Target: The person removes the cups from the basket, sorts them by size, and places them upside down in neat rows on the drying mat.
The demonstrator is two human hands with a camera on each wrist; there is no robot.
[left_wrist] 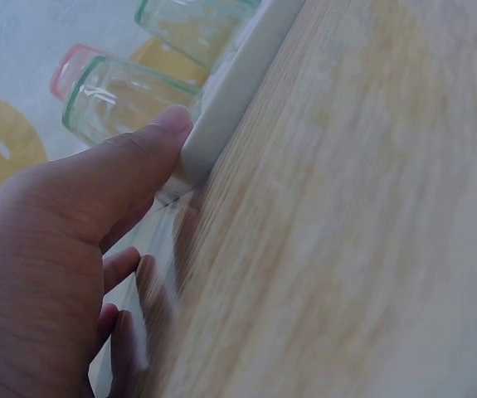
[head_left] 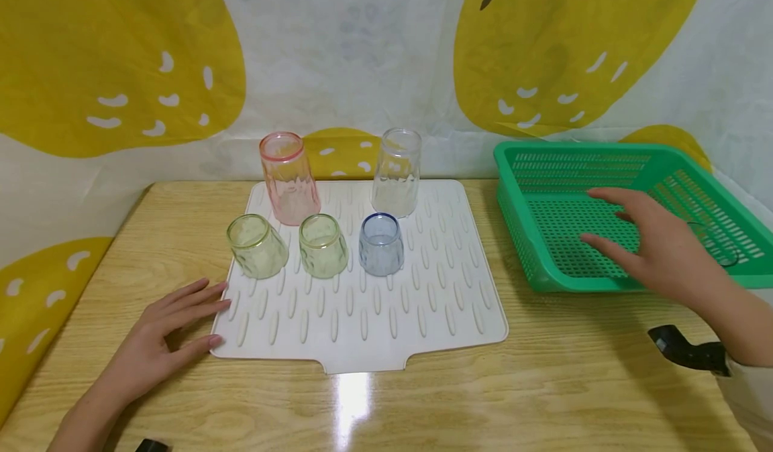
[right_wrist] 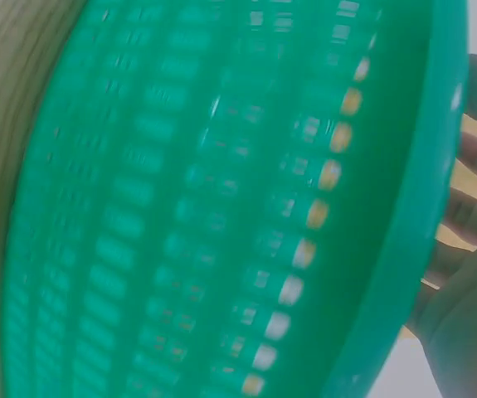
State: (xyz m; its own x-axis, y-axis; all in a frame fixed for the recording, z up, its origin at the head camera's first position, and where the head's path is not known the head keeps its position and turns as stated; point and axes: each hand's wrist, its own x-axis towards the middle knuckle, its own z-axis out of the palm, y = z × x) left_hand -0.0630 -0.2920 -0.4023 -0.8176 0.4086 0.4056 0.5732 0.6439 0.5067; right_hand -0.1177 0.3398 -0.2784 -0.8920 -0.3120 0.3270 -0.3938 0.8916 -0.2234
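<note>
My left hand [head_left: 153, 334] rests at the left edge of a white ridged drying mat [head_left: 374, 318], fingers loosely spread. In the left wrist view, the thumb lies against the mat's side. Nearest to this hand is a short green glass [head_left: 258, 247], with a second green glass [head_left: 323, 247] and a short blue glass [head_left: 381, 245] in the same row. Behind them stand a tall pink glass [head_left: 291, 184] and a tall clear glass [head_left: 396, 177]. Over a green plastic basket [head_left: 546, 254] hovers my right hand [head_left: 661, 244], thumb and fingers apart, holding nothing.
The basket sits on the wooden table [head_left: 555, 371], right of the mat. Partly behind the right hand, a thin dark curved rim [head_left: 733, 257] shows inside it. A patterned cloth [head_left: 344, 49] hangs along the table's back. A black wrist mount [head_left: 688, 350] is by the right sleeve.
</note>
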